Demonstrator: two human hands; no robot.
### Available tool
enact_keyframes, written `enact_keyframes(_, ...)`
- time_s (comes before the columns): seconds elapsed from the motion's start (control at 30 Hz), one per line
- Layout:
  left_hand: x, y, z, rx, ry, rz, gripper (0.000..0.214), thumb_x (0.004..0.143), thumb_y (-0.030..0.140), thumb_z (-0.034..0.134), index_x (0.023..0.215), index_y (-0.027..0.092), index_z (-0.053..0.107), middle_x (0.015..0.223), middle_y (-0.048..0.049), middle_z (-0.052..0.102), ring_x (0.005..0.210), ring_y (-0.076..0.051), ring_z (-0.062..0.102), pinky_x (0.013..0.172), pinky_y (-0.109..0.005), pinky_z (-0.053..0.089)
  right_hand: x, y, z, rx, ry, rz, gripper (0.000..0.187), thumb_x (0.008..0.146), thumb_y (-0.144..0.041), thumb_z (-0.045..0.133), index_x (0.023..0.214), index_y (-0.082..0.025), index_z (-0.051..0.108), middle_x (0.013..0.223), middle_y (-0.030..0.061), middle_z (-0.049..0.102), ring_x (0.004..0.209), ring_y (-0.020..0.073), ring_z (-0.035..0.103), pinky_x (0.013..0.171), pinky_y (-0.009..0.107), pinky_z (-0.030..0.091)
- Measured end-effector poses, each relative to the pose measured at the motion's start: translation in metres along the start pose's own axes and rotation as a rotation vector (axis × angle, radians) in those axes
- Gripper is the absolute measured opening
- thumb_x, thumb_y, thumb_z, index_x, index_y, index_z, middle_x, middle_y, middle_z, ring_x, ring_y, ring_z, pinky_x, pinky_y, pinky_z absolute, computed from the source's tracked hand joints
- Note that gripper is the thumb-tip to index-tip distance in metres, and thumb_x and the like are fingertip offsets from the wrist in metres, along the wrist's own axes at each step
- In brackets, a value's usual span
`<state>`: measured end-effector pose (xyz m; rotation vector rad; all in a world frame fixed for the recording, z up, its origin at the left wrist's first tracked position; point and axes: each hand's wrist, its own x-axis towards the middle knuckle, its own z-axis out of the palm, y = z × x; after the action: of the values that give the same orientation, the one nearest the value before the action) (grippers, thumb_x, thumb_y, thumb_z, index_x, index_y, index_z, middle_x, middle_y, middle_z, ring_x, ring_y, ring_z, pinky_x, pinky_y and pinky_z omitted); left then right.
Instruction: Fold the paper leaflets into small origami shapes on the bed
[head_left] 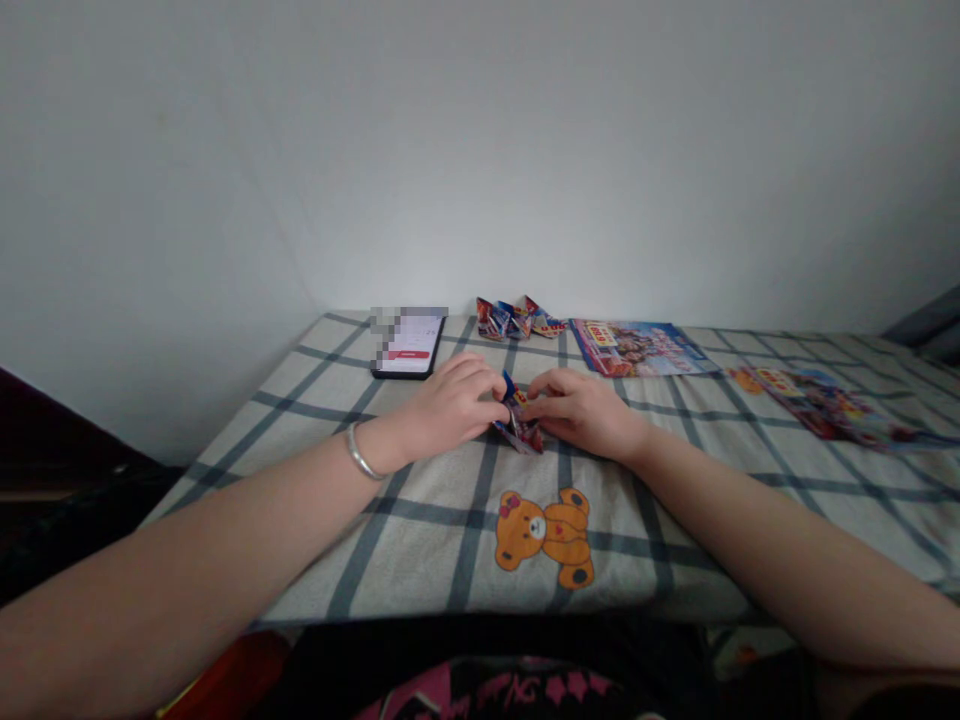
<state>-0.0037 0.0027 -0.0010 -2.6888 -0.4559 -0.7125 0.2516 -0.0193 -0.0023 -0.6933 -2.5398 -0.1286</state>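
Note:
Between my two hands, low over the checked cloth, is a small piece of folded printed paper (520,424) in blue, red and yellow. My left hand (463,402) pinches its left side between thumb and fingers; a silver bangle circles that wrist. From the other side my right hand (585,412) grips the same paper, with its fingers bent around the edge. The fingers hide part of the folds. Just beyond, near the wall, several folded shapes (517,318) of similar printed paper stand close together.
A phone (411,345) with a lit screen lies at the back left. To the right are a colourful printed leaflet (641,348) and another leaflet (840,405). The checked tablecloth (420,560) bears a printed bear near the front edge. A white wall (480,150) rises behind.

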Motion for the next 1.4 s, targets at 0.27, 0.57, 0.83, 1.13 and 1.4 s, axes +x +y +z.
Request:
enact_keyframes(0.27, 0.0003, -0.0022, 0.0023, -0.076, 0.022, 0.010, 0.017, 0.085, 0.012, 0.063, 0.085, 0.026, 0.072, 0.096, -0.0028, 0.059, 0.097, -0.020, 0.051, 0.102, -0.045, 0.041, 0.0027, -0.0035, -0.0003, 0.014, -0.014, -0.029, 0.020, 0.093, -0.025, 0.056, 0.102, -0.025, 0.075, 0.095, 0.0057, 0.063, 0.085, 0.0163, 0.058, 0.074, 0.029, 0.046)
enact_keyframes(0.57, 0.0016, 0.0016, -0.0010, -0.142, -0.030, 0.020, 0.018, 0.087, 0.015, 0.060, 0.087, 0.027, 0.073, 0.102, -0.0047, 0.056, 0.101, -0.023, 0.050, 0.101, -0.050, 0.041, 0.0041, -0.0040, 0.0005, -0.019, -0.087, -0.040, 0.025, 0.097, -0.024, 0.048, 0.099, -0.022, 0.073, 0.086, 0.0054, 0.063, 0.080, 0.0171, 0.055, 0.071, 0.029, 0.041)
enact_keyframes(0.83, 0.0007, 0.0041, 0.0028, -0.095, -0.034, -0.015, 0.017, 0.088, 0.014, 0.060, 0.089, 0.026, 0.072, 0.107, -0.0046, 0.052, 0.109, -0.024, 0.047, 0.109, -0.055, 0.036, 0.0083, -0.0089, -0.0042, -0.084, -0.158, -0.084, 0.029, 0.099, -0.023, 0.043, 0.098, -0.020, 0.071, 0.079, 0.0049, 0.060, 0.076, 0.0171, 0.052, 0.070, 0.029, 0.038)
enact_keyframes(1.13, -0.0016, 0.0018, -0.0010, -0.099, -0.037, 0.003, 0.018, 0.088, 0.015, 0.060, 0.091, 0.028, 0.073, 0.108, -0.0048, 0.052, 0.112, -0.024, 0.047, 0.108, -0.053, 0.039, 0.0067, -0.0085, -0.0043, -0.052, -0.164, -0.079, 0.027, 0.097, -0.019, 0.043, 0.100, -0.018, 0.070, 0.080, 0.0054, 0.061, 0.077, 0.0173, 0.054, 0.071, 0.029, 0.040)
enact_keyframes(1.4, -0.0017, 0.0007, -0.0036, -0.110, -0.033, 0.014, 0.019, 0.086, 0.013, 0.058, 0.092, 0.024, 0.072, 0.106, -0.0062, 0.055, 0.107, -0.024, 0.051, 0.106, -0.052, 0.041, -0.0006, -0.0024, -0.0032, 0.083, -0.097, 0.003, 0.027, 0.090, -0.010, 0.046, 0.103, -0.018, 0.069, 0.091, 0.0071, 0.063, 0.084, 0.0173, 0.057, 0.076, 0.029, 0.045)
